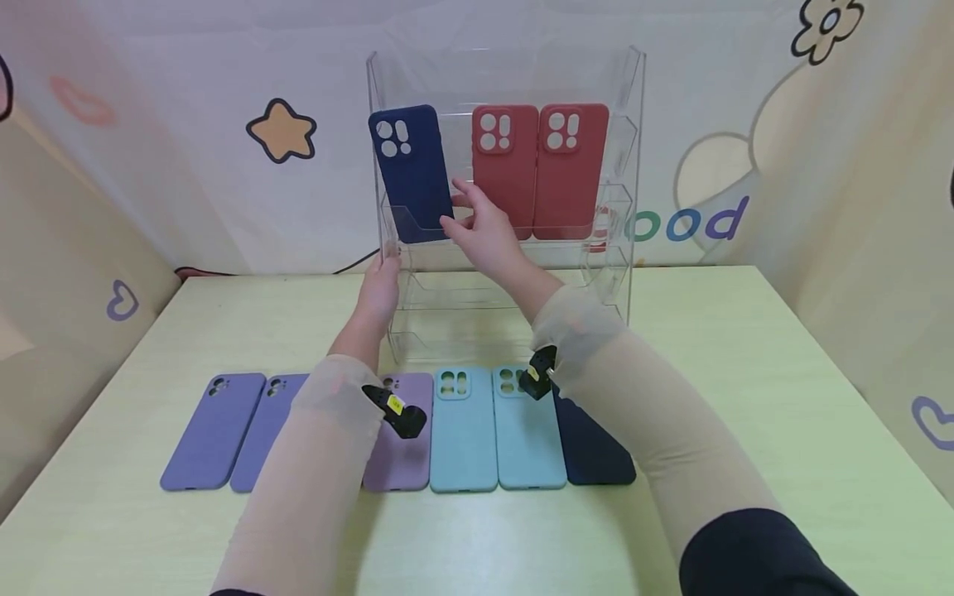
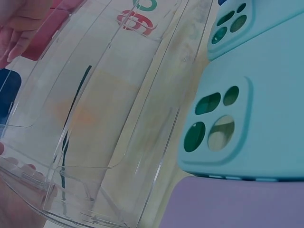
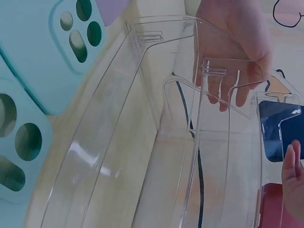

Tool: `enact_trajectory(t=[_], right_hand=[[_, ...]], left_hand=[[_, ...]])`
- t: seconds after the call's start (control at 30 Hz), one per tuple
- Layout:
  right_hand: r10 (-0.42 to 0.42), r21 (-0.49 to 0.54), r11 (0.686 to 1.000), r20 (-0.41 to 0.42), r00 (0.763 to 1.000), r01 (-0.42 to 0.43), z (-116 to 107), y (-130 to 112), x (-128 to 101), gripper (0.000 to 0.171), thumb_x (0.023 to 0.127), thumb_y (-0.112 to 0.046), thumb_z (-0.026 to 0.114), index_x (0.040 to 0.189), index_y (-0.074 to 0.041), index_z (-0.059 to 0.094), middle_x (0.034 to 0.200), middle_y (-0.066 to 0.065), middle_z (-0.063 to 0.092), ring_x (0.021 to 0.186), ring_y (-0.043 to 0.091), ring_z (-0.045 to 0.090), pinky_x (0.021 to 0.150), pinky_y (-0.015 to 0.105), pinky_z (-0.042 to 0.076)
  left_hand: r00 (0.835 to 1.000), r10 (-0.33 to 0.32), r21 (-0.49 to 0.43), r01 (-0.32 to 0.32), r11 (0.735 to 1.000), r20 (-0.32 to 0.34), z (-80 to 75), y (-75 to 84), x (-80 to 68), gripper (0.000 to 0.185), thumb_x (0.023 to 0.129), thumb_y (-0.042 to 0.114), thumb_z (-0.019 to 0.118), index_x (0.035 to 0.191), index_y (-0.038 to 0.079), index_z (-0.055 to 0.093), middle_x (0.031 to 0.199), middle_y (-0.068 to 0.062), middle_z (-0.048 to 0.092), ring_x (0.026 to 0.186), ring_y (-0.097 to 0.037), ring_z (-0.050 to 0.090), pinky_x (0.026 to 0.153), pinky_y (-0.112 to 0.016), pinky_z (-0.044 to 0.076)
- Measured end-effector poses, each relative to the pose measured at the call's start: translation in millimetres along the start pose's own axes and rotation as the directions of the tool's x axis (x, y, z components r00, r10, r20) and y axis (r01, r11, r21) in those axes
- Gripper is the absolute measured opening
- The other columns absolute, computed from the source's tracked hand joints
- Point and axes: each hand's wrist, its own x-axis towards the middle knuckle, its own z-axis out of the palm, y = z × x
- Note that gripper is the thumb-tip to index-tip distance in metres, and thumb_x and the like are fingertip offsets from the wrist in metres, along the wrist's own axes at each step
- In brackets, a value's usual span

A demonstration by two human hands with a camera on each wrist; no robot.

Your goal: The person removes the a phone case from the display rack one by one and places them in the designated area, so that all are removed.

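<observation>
A clear acrylic tiered rack (image 1: 622,149) stands at the back of the table. Its upper tier holds a navy phone case (image 1: 410,170), leaning slightly, and two red cases (image 1: 538,170) side by side. My right hand (image 1: 477,228) is at the navy case's lower right edge, with loosely spread fingertips (image 3: 293,173) touching it. My left hand (image 1: 383,281) grips the rack's left side wall, its fingers (image 3: 228,92) curled over the clear edge. The navy case (image 3: 280,130) shows through the plastic in the right wrist view.
A row of cases lies on the pale green table (image 1: 745,372) in front of the rack: two periwinkle (image 1: 216,430), one lilac (image 1: 402,459), two teal (image 1: 493,434) and one navy (image 1: 596,455). Teal cases (image 2: 256,118) sit close to the rack's base (image 2: 118,142). Padded walls surround the table.
</observation>
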Motion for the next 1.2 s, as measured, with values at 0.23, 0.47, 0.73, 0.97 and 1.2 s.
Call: enact_trajectory(t=[0.23, 0.47, 0.73, 0.97, 1.2], right_hand=[[-0.072, -0.105, 0.992, -0.06, 0.996, 0.066, 3.5, 0.5, 0.6, 0.028, 0.093, -0.017, 0.058, 0.119, -0.008, 0.062, 0.106, 0.004, 0.064, 0.095, 0.014, 0.057, 0.08, 0.021, 0.049], [-0.159, -0.086, 0.985, -0.107, 0.981, 0.151, 3.7, -1.0, 3.2, 0.027, 0.092, -0.014, 0.059, 0.117, -0.005, 0.063, 0.106, 0.006, 0.064, 0.095, 0.013, 0.059, 0.083, 0.017, 0.047], [-0.216, -0.065, 0.976, -0.176, 0.96, 0.208, -5.1, -9.4, 4.8, 0.032, 0.093, -0.013, 0.057, 0.123, -0.004, 0.06, 0.111, 0.008, 0.061, 0.099, 0.014, 0.057, 0.085, 0.017, 0.046], [-0.176, -0.016, 0.984, -0.174, 0.969, 0.176, -18.5, -8.9, -0.6, 0.036, 0.093, -0.016, 0.057, 0.128, -0.006, 0.057, 0.113, 0.006, 0.06, 0.088, 0.017, 0.06, 0.072, 0.02, 0.051], [-0.165, -0.031, 0.986, -0.16, 0.973, 0.162, -32.4, -5.5, -7.7, 0.036, 0.093, -0.017, 0.057, 0.128, -0.007, 0.057, 0.115, 0.005, 0.061, 0.105, 0.01, 0.057, 0.089, 0.018, 0.045]], left_hand=[[1.0, -0.007, 0.006, 0.007, 1.0, 0.014, -0.6, -2.5, 2.1, 0.054, 0.101, 0.037, 0.021, 0.151, 0.019, 0.011, 0.154, -0.003, 0.018, 0.14, -0.025, 0.012, 0.112, -0.047, 0.008], [1.0, -0.005, 0.023, 0.005, 1.0, 0.007, -1.2, -3.0, 3.7, 0.056, 0.1, 0.037, 0.02, 0.151, 0.015, 0.01, 0.154, -0.004, 0.016, 0.14, -0.025, 0.011, 0.112, -0.046, 0.008], [1.0, -0.013, -0.003, 0.013, 1.0, 0.004, -1.2, -3.0, 1.6, 0.054, 0.1, 0.039, 0.021, 0.151, 0.021, 0.014, 0.154, -0.001, 0.018, 0.14, -0.025, 0.012, 0.112, -0.047, 0.009], [1.0, -0.018, 0.016, 0.018, 1.0, 0.014, 0.5, -1.4, 0.2, 0.054, 0.1, 0.04, 0.02, 0.151, 0.023, 0.013, 0.154, -0.001, 0.019, 0.14, -0.026, 0.012, 0.111, -0.05, 0.009], [1.0, -0.027, 0.023, 0.027, 0.999, -0.004, 0.1, -0.5, 1.4, 0.054, 0.099, 0.038, 0.022, 0.151, 0.023, 0.016, 0.154, -0.001, 0.02, 0.14, -0.026, 0.014, 0.111, -0.05, 0.011]])
